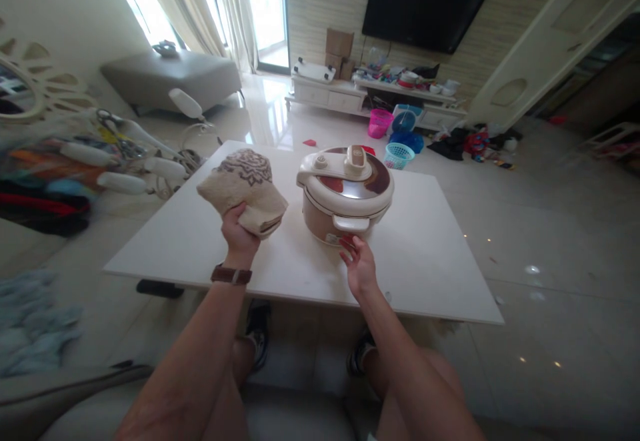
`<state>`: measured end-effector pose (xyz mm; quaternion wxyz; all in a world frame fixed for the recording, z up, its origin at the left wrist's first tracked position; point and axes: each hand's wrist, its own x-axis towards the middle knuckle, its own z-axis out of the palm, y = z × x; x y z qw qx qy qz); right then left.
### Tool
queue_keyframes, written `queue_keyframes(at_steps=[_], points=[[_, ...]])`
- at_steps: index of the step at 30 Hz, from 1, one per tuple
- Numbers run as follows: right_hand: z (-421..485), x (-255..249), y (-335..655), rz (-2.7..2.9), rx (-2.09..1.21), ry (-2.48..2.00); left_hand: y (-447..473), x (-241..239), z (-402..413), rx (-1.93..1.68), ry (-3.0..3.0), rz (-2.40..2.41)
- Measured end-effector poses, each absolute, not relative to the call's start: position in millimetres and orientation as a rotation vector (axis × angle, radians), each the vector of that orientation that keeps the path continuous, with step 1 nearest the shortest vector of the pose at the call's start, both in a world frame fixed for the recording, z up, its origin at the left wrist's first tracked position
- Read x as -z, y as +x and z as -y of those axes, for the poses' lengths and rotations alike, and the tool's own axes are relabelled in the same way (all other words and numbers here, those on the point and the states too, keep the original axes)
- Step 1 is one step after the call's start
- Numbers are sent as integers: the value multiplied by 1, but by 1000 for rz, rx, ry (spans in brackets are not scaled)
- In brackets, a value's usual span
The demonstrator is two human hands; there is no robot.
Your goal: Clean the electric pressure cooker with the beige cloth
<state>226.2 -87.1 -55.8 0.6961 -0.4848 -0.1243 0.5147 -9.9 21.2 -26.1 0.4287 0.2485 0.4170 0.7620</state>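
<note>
My left hand (241, 233) grips a folded beige towel (245, 191) with a dark grey pattern, lifted over the left part of the white table (425, 274). An electric pressure cooker (345, 194), cream and tan with a reddish-brown glossy lid, stands on the table with its lid on. Just below its front handle (351, 223) is my right hand (359, 264), fingers apart and slightly curled, holding nothing. Whether its fingertips touch the cooker I cannot tell.
Left of the table stands a lamp with several white shades (165, 167). Beyond the table are a pink basket (380, 123), a light blue basket (399, 155) and a cluttered white TV cabinet (345, 97). A grey bench (175, 77) stands near the window.
</note>
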Motion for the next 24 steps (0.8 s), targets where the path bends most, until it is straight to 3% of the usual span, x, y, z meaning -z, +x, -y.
queue_keyframes(at_steps=[3,7,10,17,21,24], points=[[85,58,226,282,-1150,-1088,21,26,-20,-1912,909,-1124],[81,59,229,280,-1161,-1116,63,12,-12,-1467,1859,-919],[80,57,232,285,-1149,-1123,85,5,-10,-1257,2206,-982],[80,57,228,273,-1135,-1168,96,18,-20,-1297,2407,-1167],[97,36,239,290,-799,-1243,95,25,-22,-1339,2391,-1155],[121,3,265,706,-549,-1158,97,29,-23,-1382,2373,-1146]])
